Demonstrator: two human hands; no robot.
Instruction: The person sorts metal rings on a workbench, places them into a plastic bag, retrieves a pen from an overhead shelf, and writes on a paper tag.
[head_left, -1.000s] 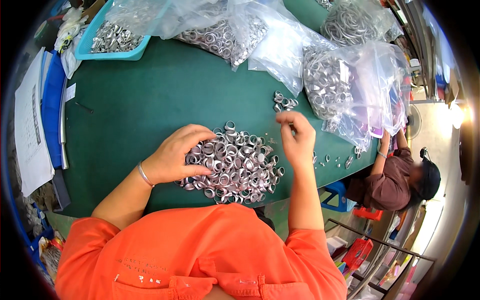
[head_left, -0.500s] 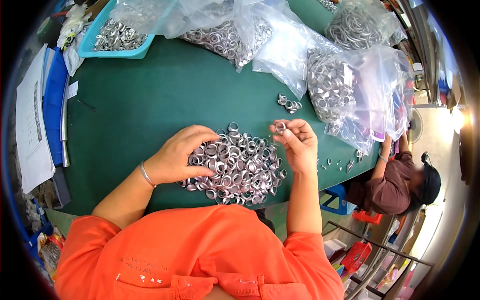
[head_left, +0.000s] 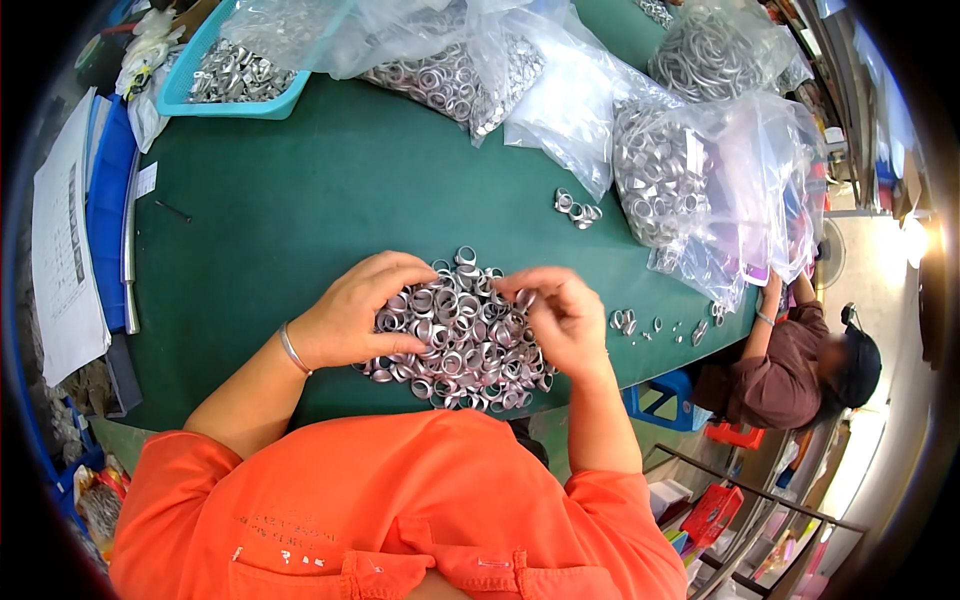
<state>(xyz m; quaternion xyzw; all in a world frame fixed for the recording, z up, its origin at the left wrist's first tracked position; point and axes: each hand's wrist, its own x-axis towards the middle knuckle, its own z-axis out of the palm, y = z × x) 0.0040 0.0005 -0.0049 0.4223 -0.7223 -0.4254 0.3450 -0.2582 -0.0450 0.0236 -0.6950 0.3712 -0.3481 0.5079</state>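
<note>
The ring heap [head_left: 465, 345] lies on the green tabletop [head_left: 300, 190] between the person's two hands, its lower side close to the near edge. The left hand [head_left: 350, 312] curves around the heap's left side; its grip is wide, thumb and fingers apart, touching the outer rings. The right hand [head_left: 568, 322] is at the heap's upper right; its grip is narrow, but blur obscures the fingertips, and whether a ring is held cannot be told.

Risk one: a careless push by the left hand could spill rings over the near edge, as the pile is loose and its pieces are round. Risk two: loose rings [head_left: 625, 320] lie just beside the right wrist; an outward swing could knock them away. Risk three: a small ring cluster [head_left: 578, 212] lies apart and could get mixed with the heap if brushed.
</note>
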